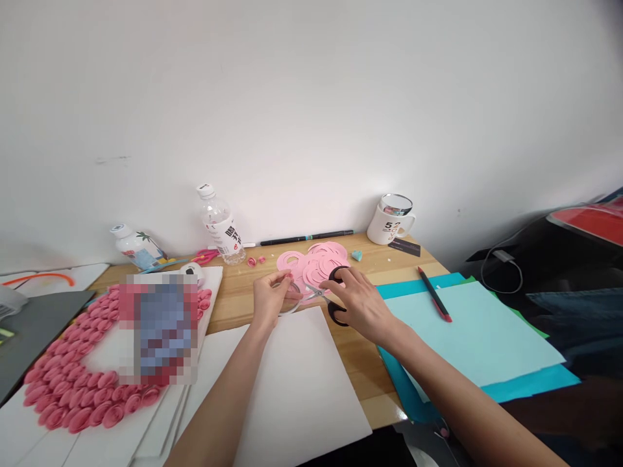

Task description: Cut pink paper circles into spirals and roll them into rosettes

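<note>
My left hand [269, 295] is closed in a pinch on a small pink paper piece [289, 277], mostly covered by the fingertips. My right hand [363, 301] has its fingers through the black handles of a pair of scissors [337, 314]. The handles are spread apart, and the blades point left toward my left hand. Behind and beneath the scissors lies a pile of pink paper rings and spirals [324, 263]. A pale ring-shaped thing, partly hidden by my left hand, shows below it; I cannot tell what it is.
White boards [296, 383] lie in front. At left sits a board with pink paper rosettes [73, 392]. A water bottle [219, 227], a marker [306, 238] and a mug [387, 224] stand or lie near the wall. Light blue sheets [481, 331] and a pen [435, 295] are at right.
</note>
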The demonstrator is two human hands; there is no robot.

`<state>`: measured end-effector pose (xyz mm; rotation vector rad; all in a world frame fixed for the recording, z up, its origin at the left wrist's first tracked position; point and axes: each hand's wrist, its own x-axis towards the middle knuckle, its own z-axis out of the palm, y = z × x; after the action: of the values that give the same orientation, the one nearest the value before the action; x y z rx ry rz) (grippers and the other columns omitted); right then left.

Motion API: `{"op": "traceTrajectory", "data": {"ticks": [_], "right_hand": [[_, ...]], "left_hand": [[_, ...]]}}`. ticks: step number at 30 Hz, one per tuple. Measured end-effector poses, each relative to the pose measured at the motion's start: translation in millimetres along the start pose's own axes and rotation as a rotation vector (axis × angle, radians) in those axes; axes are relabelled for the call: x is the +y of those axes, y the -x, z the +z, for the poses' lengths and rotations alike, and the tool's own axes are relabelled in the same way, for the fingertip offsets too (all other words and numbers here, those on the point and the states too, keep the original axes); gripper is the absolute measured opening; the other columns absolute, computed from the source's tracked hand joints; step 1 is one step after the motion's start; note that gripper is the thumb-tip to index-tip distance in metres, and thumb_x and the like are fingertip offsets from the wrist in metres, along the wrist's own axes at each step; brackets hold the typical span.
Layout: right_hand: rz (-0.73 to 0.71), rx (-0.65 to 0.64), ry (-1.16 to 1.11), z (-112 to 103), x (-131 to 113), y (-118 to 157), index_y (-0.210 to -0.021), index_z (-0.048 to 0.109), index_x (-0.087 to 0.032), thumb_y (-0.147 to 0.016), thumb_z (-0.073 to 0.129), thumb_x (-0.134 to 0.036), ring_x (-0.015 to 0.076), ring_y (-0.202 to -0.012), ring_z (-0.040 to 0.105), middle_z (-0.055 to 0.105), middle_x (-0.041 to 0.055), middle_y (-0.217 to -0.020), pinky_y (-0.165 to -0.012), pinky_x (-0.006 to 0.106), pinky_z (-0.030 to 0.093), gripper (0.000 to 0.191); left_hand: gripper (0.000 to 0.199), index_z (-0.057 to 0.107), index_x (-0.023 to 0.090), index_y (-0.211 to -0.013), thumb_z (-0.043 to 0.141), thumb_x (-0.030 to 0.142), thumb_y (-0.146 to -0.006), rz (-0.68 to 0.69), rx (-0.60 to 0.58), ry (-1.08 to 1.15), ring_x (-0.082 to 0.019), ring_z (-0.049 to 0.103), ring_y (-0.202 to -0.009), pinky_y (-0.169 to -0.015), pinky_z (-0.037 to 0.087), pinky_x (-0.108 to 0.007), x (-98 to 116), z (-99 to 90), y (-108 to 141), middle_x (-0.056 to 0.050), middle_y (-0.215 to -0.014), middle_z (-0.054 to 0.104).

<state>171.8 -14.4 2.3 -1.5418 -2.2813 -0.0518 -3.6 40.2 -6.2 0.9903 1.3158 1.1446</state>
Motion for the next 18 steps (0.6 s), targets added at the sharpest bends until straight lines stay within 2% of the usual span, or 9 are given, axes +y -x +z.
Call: {"op": "traceTrajectory", "data": {"ticks": [4,8,13,18], "right_hand": [[-0.041,0.010,0.073,-1.0,0.6,0.1,-0.105,0.059,-0.021,-0.063,0.061,-0.006,0.0265,-0.094,0.047,0.052,0.0112,-0.098,-0.081,0.039,0.037,0.045],[0.019,-0.071,0.077,0.0,-2.6,0.6,-0.106,0.060,-0.021,-0.062,0.063,-0.008,0.0271,-0.091,0.048,0.053,0.0115,-0.096,-0.078,0.040,0.037,0.046],[0.094,-0.186,-0.043,0.1,-7.4,0.3,-0.108,0.060,-0.021,-0.059,0.071,-0.013,0.0250,-0.087,0.048,0.054,0.0100,-0.097,-0.072,0.035,0.039,0.051],[0.151,-0.238,-0.250,-4.2,-7.2,0.3,-0.106,0.060,-0.022,-0.059,0.074,-0.020,0.0225,-0.083,0.050,0.055,0.0063,-0.088,-0.069,0.033,0.041,0.049]], "left_hand": [[0.024,0.067,0.009,-0.088,0.064,0.019,-0.067,0.062,0.032,-0.013,-0.014,0.063,-0.043,-0.038,0.047,-0.022,1.4,-1.2,-0.3,-0.010,-0.082,0.069],[0.029,0.067,0.010,-0.092,0.065,0.026,-0.067,0.148,-0.028,0.023,-0.012,0.062,-0.044,-0.043,0.049,-0.022,3.1,-0.5,0.8,-0.008,-0.081,0.069],[0.028,0.068,0.012,-0.090,0.064,0.031,-0.070,0.313,-0.142,-0.067,-0.016,0.066,-0.051,-0.040,0.046,-0.020,8.9,3.2,10.4,-0.005,-0.071,0.067],[0.023,0.068,0.016,-0.088,0.063,0.031,-0.071,0.425,-0.207,-0.093,-0.015,0.066,-0.052,-0.039,0.045,-0.019,11.4,2.8,16.0,-0.007,-0.087,0.067]]}}
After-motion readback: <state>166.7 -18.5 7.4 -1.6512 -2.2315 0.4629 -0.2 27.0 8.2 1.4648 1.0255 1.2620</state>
